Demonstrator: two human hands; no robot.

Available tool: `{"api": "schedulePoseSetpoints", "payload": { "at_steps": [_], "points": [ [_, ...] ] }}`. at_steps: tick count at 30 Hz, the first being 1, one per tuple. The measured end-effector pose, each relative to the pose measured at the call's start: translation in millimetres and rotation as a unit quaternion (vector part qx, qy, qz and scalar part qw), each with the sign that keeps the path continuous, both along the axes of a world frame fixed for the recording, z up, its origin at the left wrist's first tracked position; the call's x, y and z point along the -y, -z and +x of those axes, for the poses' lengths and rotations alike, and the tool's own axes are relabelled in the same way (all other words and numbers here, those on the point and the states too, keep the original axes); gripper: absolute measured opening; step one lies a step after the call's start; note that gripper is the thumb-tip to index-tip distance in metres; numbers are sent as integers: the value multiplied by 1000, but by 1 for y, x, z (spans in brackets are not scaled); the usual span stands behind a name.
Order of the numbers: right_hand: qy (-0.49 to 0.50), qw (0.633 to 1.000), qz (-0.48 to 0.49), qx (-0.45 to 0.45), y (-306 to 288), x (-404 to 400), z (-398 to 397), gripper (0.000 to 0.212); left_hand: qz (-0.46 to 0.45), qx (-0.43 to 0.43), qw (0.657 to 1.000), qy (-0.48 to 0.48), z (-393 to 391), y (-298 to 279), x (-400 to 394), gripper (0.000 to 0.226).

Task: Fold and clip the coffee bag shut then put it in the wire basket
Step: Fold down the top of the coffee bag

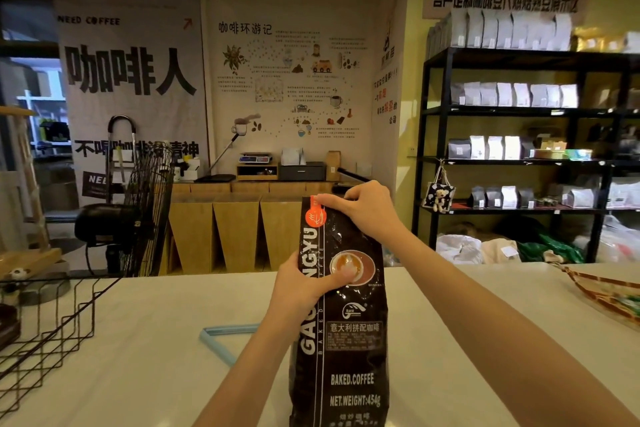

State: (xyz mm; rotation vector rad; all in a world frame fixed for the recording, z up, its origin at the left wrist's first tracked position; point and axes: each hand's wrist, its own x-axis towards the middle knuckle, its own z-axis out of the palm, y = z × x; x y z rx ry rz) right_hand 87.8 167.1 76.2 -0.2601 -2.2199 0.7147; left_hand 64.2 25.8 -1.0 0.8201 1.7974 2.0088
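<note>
A tall black coffee bag (349, 357) stands upright on the white counter (467, 322), near its front edge. My left hand (304, 288) grips the bag's left side at mid-height, thumb pressed on the printed cup. My right hand (363, 208) pinches the bag's top edge from the right. A light blue clip (221, 336), opened into a V, lies on the counter just left of the bag, partly behind my left forearm. The black wire basket (59, 326) sits at the counter's left end.
A patterned tray (609, 295) lies at the counter's right edge. Beyond the counter stand a black floor fan (138, 211), wooden cabinets and black shelves (519, 114) of coffee bags.
</note>
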Motion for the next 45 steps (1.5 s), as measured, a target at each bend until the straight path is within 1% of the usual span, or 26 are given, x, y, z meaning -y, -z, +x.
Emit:
{"api": "schedulePoseSetpoints", "payload": {
  "at_steps": [3, 7, 11, 16, 19, 21, 24, 26, 27, 28, 29, 31, 32, 34, 36, 38, 40, 41, 43, 45],
  "points": [
    [24, 1000, 14, 3, 1, 0, -2, 52, 0, -7, 1000, 16, -2, 1, 2, 50],
    [44, 999, -6, 6, 4, -6, -7, 62, 1, -3, 1000, 19, -1, 1, 0, 43],
    [66, 998, -8, 13, 8, -9, -11, 57, 3, -2, 1000, 20, -1, 1, -1, 38],
    [68, 997, -18, 9, 11, -8, -16, 56, 11, -8, 1000, 25, -3, 2, 1, 40],
    [66, 996, -43, 48, 7, -8, -15, 54, 16, -12, 999, 37, -5, 0, 3, 35],
    [39, 991, -99, 83, 4, -8, -9, 51, 16, -9, 999, 42, -5, 0, 4, 33],
    [-10, 972, -224, 75, 2, -11, 3, 47, 21, 25, 998, 49, -8, 0, 5, 30],
    [-26, 942, -328, 61, 8, -13, 11, 59, 29, 57, 996, 54, -12, 0, 5, 25],
    [-36, 920, -386, 58, 14, -15, 15, 65, 32, 71, 995, 57, -14, 0, 4, 22],
    [-56, 896, -436, 57, 24, -16, 19, 66, 35, 84, 994, 59, -16, 0, 4, 21],
    [-88, 874, -474, 51, 34, -16, 22, 61, 38, 94, 993, 60, -19, 0, 3, 23],
    [-131, 853, -504, 27, 50, -10, 27, 39, 42, 110, 991, 57, -22, -1, 0, 28],
    [-137, 855, -500, 10, 56, -8, 28, 35, 42, 115, 991, 54, -23, -2, 0, 30],
    [-127, 876, -464, -27, 64, -3, 27, 39, 40, 111, 992, 45, -23, -4, -1, 31],
    [-124, 893, -428, -59, 67, 3, 25, 37, 51, 98, 993, 27, -25, -7, -1, 29],
    [-129, 898, -412, -91, 68, 8, 24, 37, 66, 55, 996, -2, -28, -10, -1, 27],
    [-147, 899, -392, -129, 70, 13, 23, 48, 73, -12, 997, -26, -28, -11, -2, 34],
    [-154, 899, -384, -146, 71, 15, 23, 50, 79, -43, 995, -36, -27, -12, -3, 39],
    [-155, 905, -358, -167, 73, 17, 22, 44, 98, -89, 990, -44, -25, -11, -4, 48],
    [-152, 915, -334, -166, 72, 17, 23, 31, 102, -92, 990, -33, -27, -11, -3, 47]
  ]
}}
